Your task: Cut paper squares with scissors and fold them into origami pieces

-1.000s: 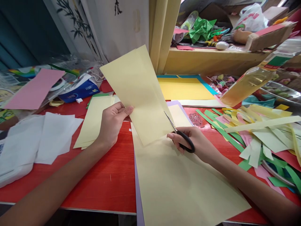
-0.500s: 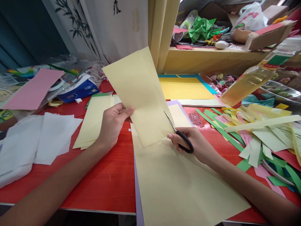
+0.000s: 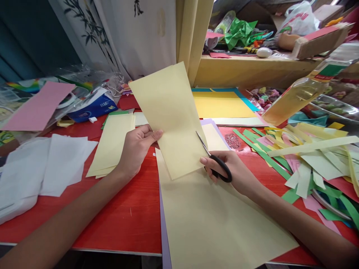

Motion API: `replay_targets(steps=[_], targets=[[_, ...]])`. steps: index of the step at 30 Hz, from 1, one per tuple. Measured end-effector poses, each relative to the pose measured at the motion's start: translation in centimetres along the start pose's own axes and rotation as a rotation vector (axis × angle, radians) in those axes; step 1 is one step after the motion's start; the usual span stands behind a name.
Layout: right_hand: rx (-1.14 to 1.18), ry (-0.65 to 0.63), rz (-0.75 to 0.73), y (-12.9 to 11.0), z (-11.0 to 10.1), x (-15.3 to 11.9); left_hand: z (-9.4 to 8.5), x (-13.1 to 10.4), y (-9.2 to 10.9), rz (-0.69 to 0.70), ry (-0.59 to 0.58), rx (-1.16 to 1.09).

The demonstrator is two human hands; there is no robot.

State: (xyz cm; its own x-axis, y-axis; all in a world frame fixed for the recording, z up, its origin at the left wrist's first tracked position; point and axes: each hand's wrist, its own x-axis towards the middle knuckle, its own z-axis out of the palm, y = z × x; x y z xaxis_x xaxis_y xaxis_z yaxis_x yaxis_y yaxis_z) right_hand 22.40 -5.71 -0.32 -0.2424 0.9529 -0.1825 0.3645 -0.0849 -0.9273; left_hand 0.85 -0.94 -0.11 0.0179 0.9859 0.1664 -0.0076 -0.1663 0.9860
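My left hand (image 3: pixel 140 149) pinches the left edge of a pale yellow paper sheet (image 3: pixel 174 116), held up and tilted over the table. Black-handled scissors (image 3: pixel 221 168) are in my right hand (image 3: pixel 235 170), their blade pointing up and left across the sheet's lower right part. The blades look closed together. Beneath, a larger pale yellow sheet (image 3: pixel 213 220) lies over lilac paper (image 3: pixel 166 239) and reaches past the table's front edge. Left of the raised sheet is a stack of pale yellow pieces (image 3: pixel 110 145), partly behind my left hand.
Paper strips (image 3: pixel 316 153) pile up on the right of the red table (image 3: pixel 120 216), near a bottle (image 3: pixel 297 97) of yellowish liquid. White tissues (image 3: pixel 64 160), a blue pack (image 3: pixel 94 106) and pink paper (image 3: pixel 42 106) lie left. Yellow card (image 3: pixel 224 104) lies at the back.
The raised sheet has shifted slightly right and down with my left hand. The scissors and my right hand have barely moved.
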Motion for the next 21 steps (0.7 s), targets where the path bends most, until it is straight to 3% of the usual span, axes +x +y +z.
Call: replay_targets(steps=[21], targets=[[0.004, -0.002, -0.044, 0.69, 0.21, 0.05, 0.28, -0.19, -0.20, -0.025, -0.030, -0.015]])
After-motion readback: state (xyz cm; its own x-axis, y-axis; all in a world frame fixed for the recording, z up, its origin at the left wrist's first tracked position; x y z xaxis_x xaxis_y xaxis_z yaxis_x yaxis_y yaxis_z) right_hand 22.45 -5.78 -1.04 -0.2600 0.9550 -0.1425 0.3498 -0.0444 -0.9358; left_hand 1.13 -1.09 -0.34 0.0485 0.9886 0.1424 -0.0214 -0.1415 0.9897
